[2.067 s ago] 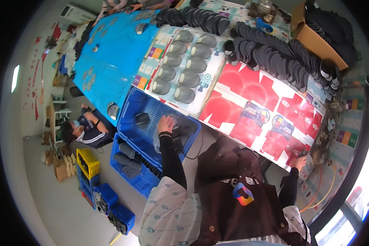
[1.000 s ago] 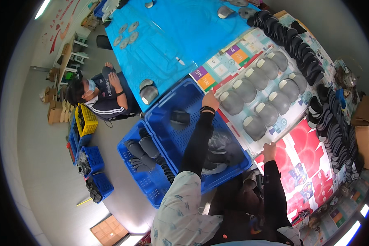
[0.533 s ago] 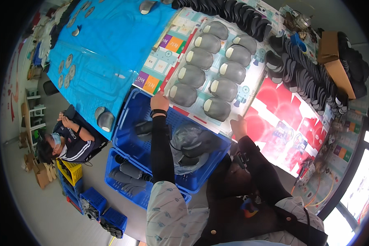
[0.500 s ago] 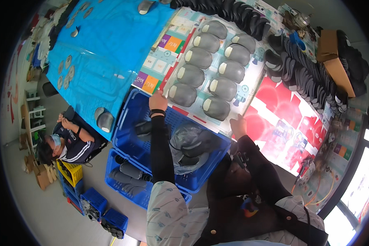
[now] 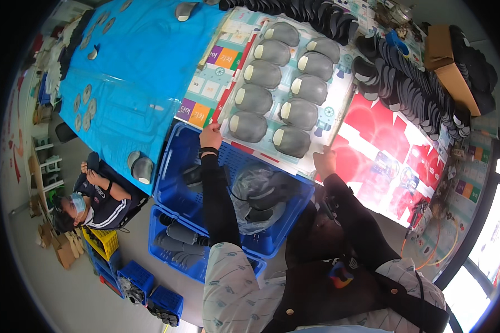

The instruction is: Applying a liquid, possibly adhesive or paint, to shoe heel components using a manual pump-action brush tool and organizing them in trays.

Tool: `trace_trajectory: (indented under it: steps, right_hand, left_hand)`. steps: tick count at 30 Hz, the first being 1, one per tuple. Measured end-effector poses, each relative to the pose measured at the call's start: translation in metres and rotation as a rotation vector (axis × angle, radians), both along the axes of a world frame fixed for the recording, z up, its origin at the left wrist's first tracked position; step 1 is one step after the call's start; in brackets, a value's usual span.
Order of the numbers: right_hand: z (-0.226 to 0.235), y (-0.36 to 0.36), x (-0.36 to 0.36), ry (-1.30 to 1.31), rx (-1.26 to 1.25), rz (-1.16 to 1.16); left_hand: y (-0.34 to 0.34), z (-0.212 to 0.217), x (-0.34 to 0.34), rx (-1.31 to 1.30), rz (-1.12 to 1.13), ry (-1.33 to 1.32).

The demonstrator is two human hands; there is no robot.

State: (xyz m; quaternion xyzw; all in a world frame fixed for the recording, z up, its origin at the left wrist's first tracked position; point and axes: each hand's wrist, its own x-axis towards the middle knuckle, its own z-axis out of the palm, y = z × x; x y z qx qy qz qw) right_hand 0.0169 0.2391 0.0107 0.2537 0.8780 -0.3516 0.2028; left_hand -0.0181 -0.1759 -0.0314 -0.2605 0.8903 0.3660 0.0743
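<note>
A thin white printed board [image 5: 276, 114] with a red strip along its left side lies on the table in front of me. Two rows of rounded grey pieces [image 5: 248, 127] with cream-coloured inner ends rest on it; they look like slipper toe parts. At the board's near left corner, the fingers of my left hand [image 5: 210, 137] are closed on the edge. My right hand [image 5: 325, 162] grips the near right corner, its thumb side against the board. Undersides of both hands' fingers are hidden.
Below the board stands a blue crate [image 5: 169, 191] holding a plastic bag [image 5: 244, 186] and dark pieces. Blue sheeting [image 5: 133, 72] covers the left table; red printed sheets [image 5: 383, 155] lie right. Rows of black curved pieces [image 5: 405, 83] line the far side. A masked person [image 5: 103, 197] sits left.
The whole view has shifted a little. Both my hands remain on the near corners of the board, and any movement of the board itself is slight.
</note>
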Motion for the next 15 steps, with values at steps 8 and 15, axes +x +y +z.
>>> trace_trajectory:
  steps: [8, 15]
  right_hand:
    - [0.001, -0.014, 0.003, 0.008, -0.03, -0.041]
    - [-0.041, -0.005, 0.005, 0.094, -0.134, -0.151]
  left_hand:
    - [-0.007, 0.017, -0.002, 0.024, 0.112, 0.13]
    - [-0.015, -0.008, -0.026, 0.039, -0.007, 0.134]
